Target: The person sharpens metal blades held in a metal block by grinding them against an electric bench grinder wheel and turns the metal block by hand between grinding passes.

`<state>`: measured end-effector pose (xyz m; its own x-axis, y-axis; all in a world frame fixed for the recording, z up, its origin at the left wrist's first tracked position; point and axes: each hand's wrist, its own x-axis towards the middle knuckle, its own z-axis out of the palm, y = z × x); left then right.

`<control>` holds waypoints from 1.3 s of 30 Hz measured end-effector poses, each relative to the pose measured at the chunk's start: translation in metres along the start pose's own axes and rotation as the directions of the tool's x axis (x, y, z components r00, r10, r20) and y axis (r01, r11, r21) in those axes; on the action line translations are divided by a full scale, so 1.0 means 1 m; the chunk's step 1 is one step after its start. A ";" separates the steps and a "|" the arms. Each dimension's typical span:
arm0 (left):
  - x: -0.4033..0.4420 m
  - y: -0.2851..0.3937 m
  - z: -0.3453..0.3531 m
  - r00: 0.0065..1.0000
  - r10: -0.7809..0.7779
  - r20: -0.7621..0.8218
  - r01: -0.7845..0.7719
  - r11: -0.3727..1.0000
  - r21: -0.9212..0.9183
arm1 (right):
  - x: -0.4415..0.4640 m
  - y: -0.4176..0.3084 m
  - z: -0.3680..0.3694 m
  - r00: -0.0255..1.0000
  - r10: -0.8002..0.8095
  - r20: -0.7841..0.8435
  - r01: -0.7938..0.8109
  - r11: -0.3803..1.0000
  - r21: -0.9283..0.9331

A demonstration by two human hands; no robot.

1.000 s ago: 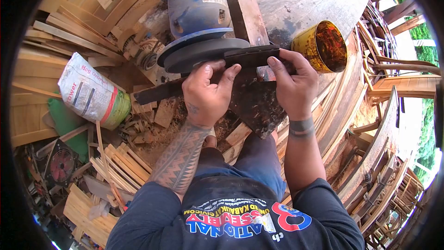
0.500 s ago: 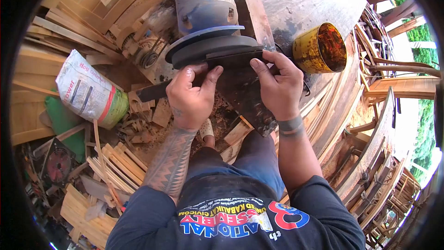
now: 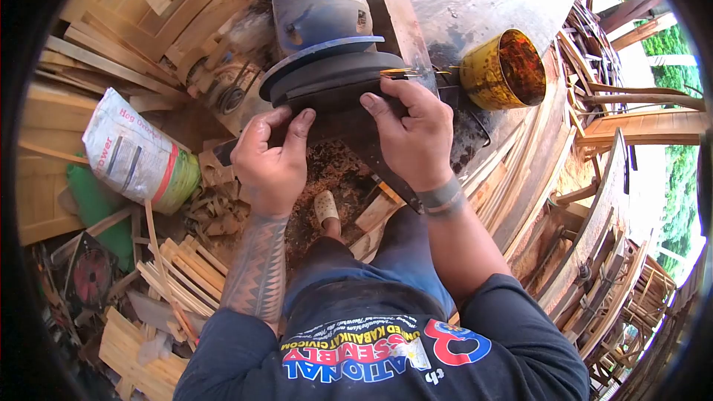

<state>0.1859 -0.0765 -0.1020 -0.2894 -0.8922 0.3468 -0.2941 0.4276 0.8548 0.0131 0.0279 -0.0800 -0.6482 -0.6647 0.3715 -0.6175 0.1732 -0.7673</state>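
My left hand [image 3: 271, 152] and my right hand [image 3: 416, 130] pinch a dark, flat metal blade [image 3: 334, 87] between thumbs and fingers, one hand toward each end. The blade's long edge lies against the grey grinding wheel [image 3: 319, 72] of a blue bench grinder [image 3: 316, 7]. Orange sparks [image 3: 401, 73] fly off by my right fingertips. Below the wheel, part of a dark metal plate is hidden behind my hands.
A yellow-stained can [image 3: 479, 74] stands on the bench [image 3: 490, 0] to the right. At left are a printed sack [image 3: 137, 152] and stacked wood strips [image 3: 182, 275]. Wood shavings [image 3: 327, 167] cover the floor around my shoe [image 3: 325, 208].
Both hands have slid left along the wheel with the blade. Sparks now show at the right, where none were visible before. The view has shifted slightly.
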 end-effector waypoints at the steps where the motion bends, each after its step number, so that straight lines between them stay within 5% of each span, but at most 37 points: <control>1: -0.001 -0.004 -0.001 1.000 -0.007 -0.005 0.007 1.000 -0.010 | 0.000 -0.002 0.001 1.000 -0.022 -0.006 0.022 1.000 -0.007; 39: 0.000 0.007 0.009 1.000 0.022 0.016 -0.023 1.000 0.001 | 0.003 0.009 -0.009 1.000 0.002 -0.011 -0.002 1.000 0.005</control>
<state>0.1757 -0.0724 -0.0988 -0.3103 -0.8799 0.3598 -0.2884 0.4478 0.8463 0.0013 0.0340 -0.0815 -0.6545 -0.6562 0.3755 -0.6140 0.1714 -0.7705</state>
